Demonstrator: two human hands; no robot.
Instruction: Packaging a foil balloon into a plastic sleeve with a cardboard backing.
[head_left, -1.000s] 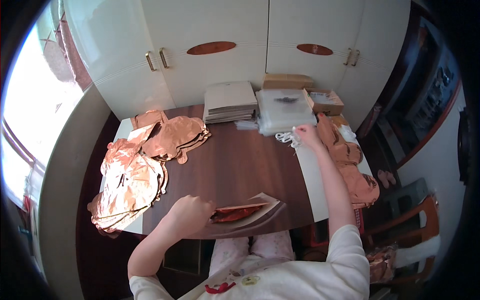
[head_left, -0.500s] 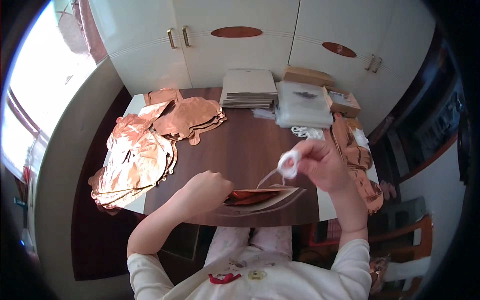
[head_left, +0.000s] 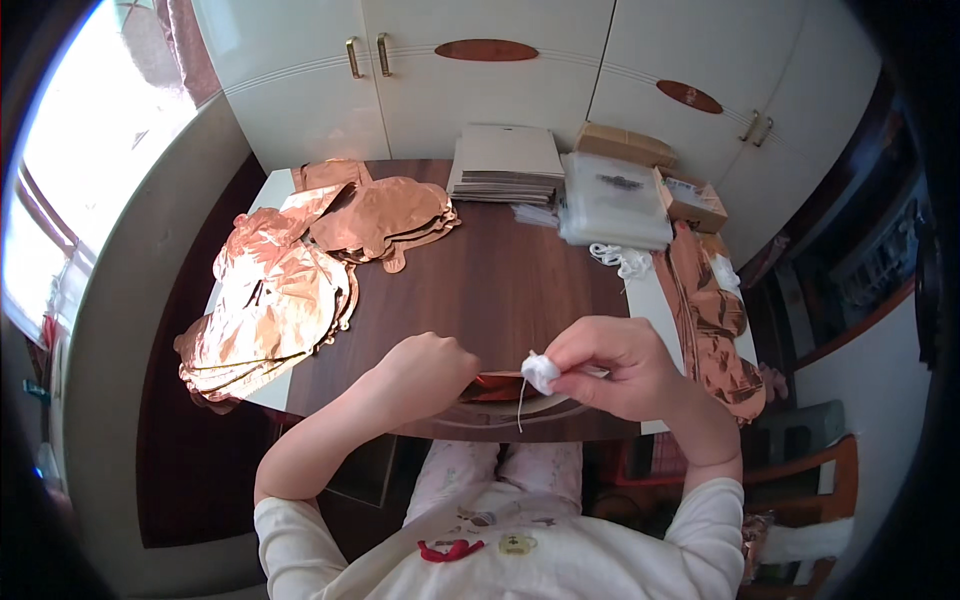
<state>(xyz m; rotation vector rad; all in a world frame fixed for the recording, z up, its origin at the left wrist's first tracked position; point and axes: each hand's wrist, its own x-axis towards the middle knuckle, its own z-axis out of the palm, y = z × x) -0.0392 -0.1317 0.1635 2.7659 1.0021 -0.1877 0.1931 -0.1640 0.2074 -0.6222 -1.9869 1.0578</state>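
My right hand (head_left: 612,368) pinches a small bundle of white string (head_left: 540,370), with a loose end hanging down over the table's near edge. Beside it my left hand (head_left: 425,368) rests closed on a clear flat packet with a folded rose-gold foil balloon (head_left: 505,388) inside, lying at the near edge of the dark wooden table (head_left: 500,280). The two hands are close together, with the packet partly hidden under them.
Piles of rose-gold foil balloons (head_left: 270,300) cover the table's left side and another heap (head_left: 710,310) lies on the right. At the back stand stacked grey cards (head_left: 508,165), a stack of clear bags (head_left: 612,200), cardboard boxes (head_left: 650,160) and loose white string (head_left: 625,260). White cupboards (head_left: 480,70) stand behind.
My right hand came back from the far right pile with a bundle of white string and lowered it to the packet. My left hand stayed on the packet.
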